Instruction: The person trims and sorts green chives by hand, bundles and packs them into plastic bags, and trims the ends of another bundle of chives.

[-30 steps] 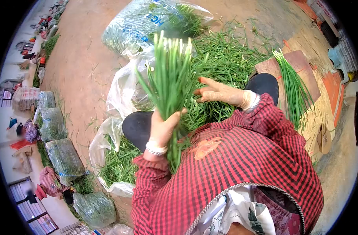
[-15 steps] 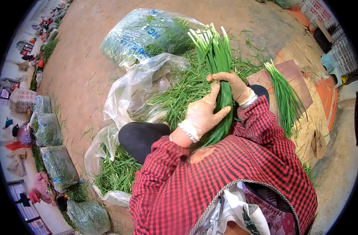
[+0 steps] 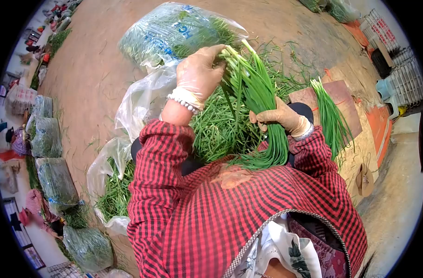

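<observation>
A bunch of long green stalks with white ends [image 3: 255,83] is held upright and slanted in front of me. My right hand [image 3: 281,117], in a thin glove, is wrapped round the bunch below its middle, and the leaves curve down toward my lap. Up at the white ends, my left hand [image 3: 200,73], gloved and with a beaded bracelet at the wrist, has its fingertips closed on some stalks. Beneath both hands lies a heap of loose green stalks [image 3: 220,127]. Another bunch [image 3: 332,116] rests on a brown board [image 3: 353,109] to the right.
A filled clear bag [image 3: 170,34] stands ahead, with an open plastic bag [image 3: 142,99] nearer. More stalks [image 3: 114,192] lie in plastic at left. Wrapped bundles [image 3: 56,183] line the far left, where people sit. Crates [image 3: 406,81] and a blue stool [image 3: 385,90] are at right.
My left hand has moved from the lower part of the bunch up to its white ends. The bunch now tilts more to the left, with my right hand lower on it.
</observation>
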Demonstrator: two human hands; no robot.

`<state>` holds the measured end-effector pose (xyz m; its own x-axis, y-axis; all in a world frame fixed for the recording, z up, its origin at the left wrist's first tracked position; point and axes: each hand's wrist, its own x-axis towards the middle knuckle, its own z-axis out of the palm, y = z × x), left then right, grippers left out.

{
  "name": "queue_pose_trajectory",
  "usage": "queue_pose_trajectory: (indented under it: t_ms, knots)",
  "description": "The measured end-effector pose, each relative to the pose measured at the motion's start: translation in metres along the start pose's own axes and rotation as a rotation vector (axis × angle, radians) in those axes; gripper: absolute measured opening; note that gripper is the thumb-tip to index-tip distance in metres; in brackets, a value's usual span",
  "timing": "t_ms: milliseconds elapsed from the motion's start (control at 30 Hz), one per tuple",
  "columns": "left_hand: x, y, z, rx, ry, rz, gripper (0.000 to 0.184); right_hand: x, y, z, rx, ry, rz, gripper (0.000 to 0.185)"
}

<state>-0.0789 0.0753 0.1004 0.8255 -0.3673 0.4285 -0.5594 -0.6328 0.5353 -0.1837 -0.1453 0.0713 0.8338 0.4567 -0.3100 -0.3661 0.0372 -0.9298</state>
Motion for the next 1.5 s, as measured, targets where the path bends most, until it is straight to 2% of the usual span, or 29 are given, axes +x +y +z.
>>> queue_pose_trajectory:
  t_ms: [100,167,233,300,333,367,433,467,533,600,633,667,767,800,833,900,967,1033,1100,1133,1167,1233,1267,1300,1367,1400,1433,1500]
  knots:
    - [-0.004,-0.008,0.004,0.09,-0.021,-0.021,0.03,-0.003,0.001,0.004,-0.009,-0.004,0.037,0.018]
    - [-0.006,-0.013,0.007,0.382,-0.109,0.044,0.026,-0.004,0.003,0.003,-0.043,-0.027,0.048,0.018]
    - [-0.009,-0.022,0.009,0.44,-0.125,0.051,0.022,-0.005,0.003,0.004,-0.078,-0.048,0.059,0.018]
    - [-0.01,-0.039,0.004,0.34,-0.078,-0.097,0.019,-0.01,0.0,0.007,-0.064,-0.023,0.044,0.017]
    - [-0.006,-0.047,0.001,0.457,-0.089,-0.203,0.02,-0.012,0.001,0.006,-0.063,-0.018,0.045,0.017]
    - [-0.008,-0.069,-0.001,0.376,-0.04,-0.222,0.021,-0.015,0.002,0.004,-0.037,0.015,0.041,0.017]
    - [-0.013,-0.094,-0.01,0.495,-0.188,-0.353,0.026,-0.017,0.003,0.001,-0.012,0.05,0.035,0.017]
    - [-0.019,-0.095,-0.007,0.493,-0.189,-0.35,0.026,-0.016,0.004,-0.001,-0.025,0.07,0.025,0.017]
    - [-0.043,-0.076,-0.006,0.394,-0.158,-0.217,0.037,-0.013,0.007,-0.004,-0.069,0.114,0.011,0.017]
    - [-0.05,-0.047,-0.004,0.14,-0.136,-0.21,0.047,-0.008,0.011,-0.003,-0.089,0.163,0.002,0.017]
    - [-0.055,-0.03,0.003,-0.163,-0.131,-0.349,0.05,-0.006,0.013,-0.001,-0.108,0.211,-0.009,0.016]
    - [-0.06,-0.014,0.011,-0.337,-0.124,-0.335,0.05,-0.005,0.013,0.001,-0.089,0.217,-0.008,0.017]
    - [-0.071,0.011,0.039,-0.552,-0.179,-0.377,0.052,-0.003,0.008,0.01,-0.123,0.224,0.022,0.019]
    - [-0.071,0.013,0.044,-0.567,-0.135,-0.391,0.039,-0.004,0.007,0.011,-0.13,0.223,0.024,0.019]
    - [-0.07,0.009,0.045,-0.571,-0.134,-0.392,0.039,-0.005,0.008,0.01,-0.134,0.224,0.028,0.019]
    - [-0.066,-0.001,0.041,-0.83,-0.236,-0.456,0.024,-0.009,0.009,0.001,-0.078,0.174,0.056,0.024]
    - [-0.064,-0.017,0.037,-0.837,-0.145,-0.405,0.019,-0.017,0.01,-0.004,-0.066,0.158,0.064,0.022]
    - [-0.058,-0.037,0.025,-0.59,0.029,-0.366,0.018,-0.024,0.013,-0.008,-0.047,0.069,0.046,0.02]
    - [-0.056,-0.081,0.021,-0.355,0.091,-0.441,0.021,-0.03,0.013,-0.004,0.022,0.104,0.028,0.018]
    - [-0.055,-0.079,0.005,-0.197,0.04,-0.439,0.032,-0.031,0.016,-0.007,0.018,0.092,0.02,0.021]
    - [-0.055,-0.071,-0.001,-0.197,0.04,-0.439,0.032,-0.031,0.019,-0.01,0.014,0.081,0.011,0.024]
    - [-0.053,-0.036,-0.013,-0.271,0.03,-0.293,0.045,-0.028,0.024,-0.014,0.0,0.052,0.016,0.025]
    - [-0.051,-0.027,-0.013,-0.153,0.044,-0.12,0.05,-0.026,0.025,-0.015,-0.019,0.02,0.018,0.026]
    - [-0.051,-0.022,-0.008,-0.153,0.048,-0.126,0.05,-0.026,0.021,-0.011,-0.021,0.014,0.022,0.026]
    - [-0.044,-0.016,0.002,-0.107,0.024,0.158,0.052,-0.025,0.01,0.002,-0.023,0.05,0.102,0.026]
    - [-0.042,-0.016,0.01,-0.153,0.056,0.187,0.039,-0.021,0.013,0.003,-0.029,0.007,0.071,0.026]
    - [-0.04,-0.017,0.015,-0.157,0.058,0.186,0.039,-0.021,0.013,0.003,-0.033,0.009,0.074,0.026]
    - [-0.037,-0.015,0.021,-0.671,-0.118,-0.084,0.022,-0.024,0.009,0.007,-0.01,0.008,0.084,0.022]
